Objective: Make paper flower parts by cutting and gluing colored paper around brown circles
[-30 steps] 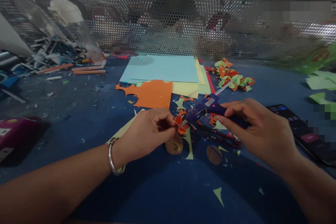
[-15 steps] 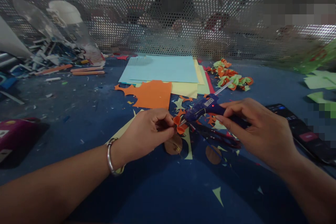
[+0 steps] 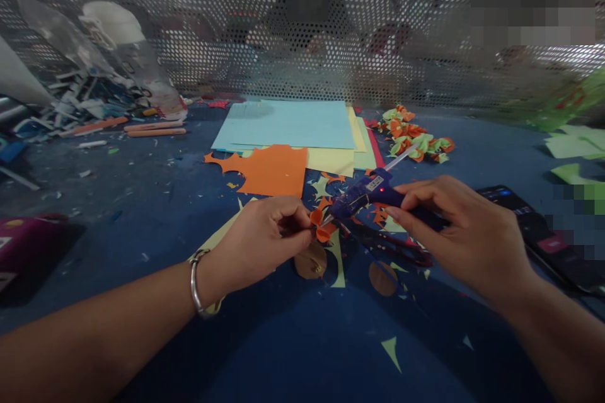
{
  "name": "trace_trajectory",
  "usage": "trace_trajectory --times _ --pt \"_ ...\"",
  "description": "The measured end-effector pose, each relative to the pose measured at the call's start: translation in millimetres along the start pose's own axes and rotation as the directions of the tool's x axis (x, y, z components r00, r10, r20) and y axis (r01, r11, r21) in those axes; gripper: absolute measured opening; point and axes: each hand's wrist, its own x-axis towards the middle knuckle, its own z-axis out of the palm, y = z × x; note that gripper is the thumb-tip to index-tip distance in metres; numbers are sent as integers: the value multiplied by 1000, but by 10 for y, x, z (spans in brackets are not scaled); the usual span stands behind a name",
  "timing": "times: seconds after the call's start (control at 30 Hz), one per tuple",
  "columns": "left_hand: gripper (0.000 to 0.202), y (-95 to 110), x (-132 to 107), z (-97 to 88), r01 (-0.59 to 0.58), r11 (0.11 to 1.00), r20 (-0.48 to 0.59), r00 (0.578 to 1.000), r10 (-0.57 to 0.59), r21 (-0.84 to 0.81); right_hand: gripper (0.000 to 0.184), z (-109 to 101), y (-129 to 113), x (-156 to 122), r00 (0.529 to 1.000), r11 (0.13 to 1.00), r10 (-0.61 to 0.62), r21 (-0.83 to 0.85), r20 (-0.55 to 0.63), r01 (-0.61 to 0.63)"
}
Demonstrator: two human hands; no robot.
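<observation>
My left hand (image 3: 262, 239) pinches a small folded orange paper piece (image 3: 319, 225) just above the blue table (image 3: 142, 201). My right hand (image 3: 467, 236) is wrapped round a blue glue gun (image 3: 363, 194) with a red light on it. The gun's nozzle touches the orange piece. Red-handled scissors (image 3: 401, 252) lie under the right hand, partly hidden. A cut orange sheet (image 3: 274, 170) lies just beyond the left hand.
Light blue and yellow sheets (image 3: 293, 126) are stacked at the back by a perforated metal screen (image 3: 236, 25). A heap of orange-and-green paper flowers (image 3: 416, 135) lies back right. A phone (image 3: 543, 233) sits at right, a magenta box (image 3: 23, 245) at left, paper scraps around.
Almost nothing has moved. Both hands stay together, with the glue gun's tip held at the orange piece; the view has shifted slightly.
</observation>
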Motion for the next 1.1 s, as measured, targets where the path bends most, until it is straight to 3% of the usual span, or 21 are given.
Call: trace_trajectory --times 0.33,0.6,0.73,0.83,0.97,1.1 --pt "9 44 3 -7 -57 997 -15 998 58 53 15 -7 5 23 999 999 -45 -17 -11 45" --pt "7 -2 -13 -10 -118 990 -33 992 121 81 14 0 37 17 1000 999 25 40 13 -26" --pt "6 3 -17 -3 -85 996 -11 996 85 -9 16 7 81 -2 992 988 117 99 49 -122" --pt "6 30 -12 5 -62 977 -19 998 60 -205 20 14 106 -1 972 961 217 156 90 -229" --pt "13 33 20 -3 -129 853 -212 977 23 -505 26 12 120 30 942 930 315 164 113 -330" --pt "13 -44 61 -39 -223 831 -441 897 -30 -510 31 -15 176 60 909 903 405 115 98 -414"
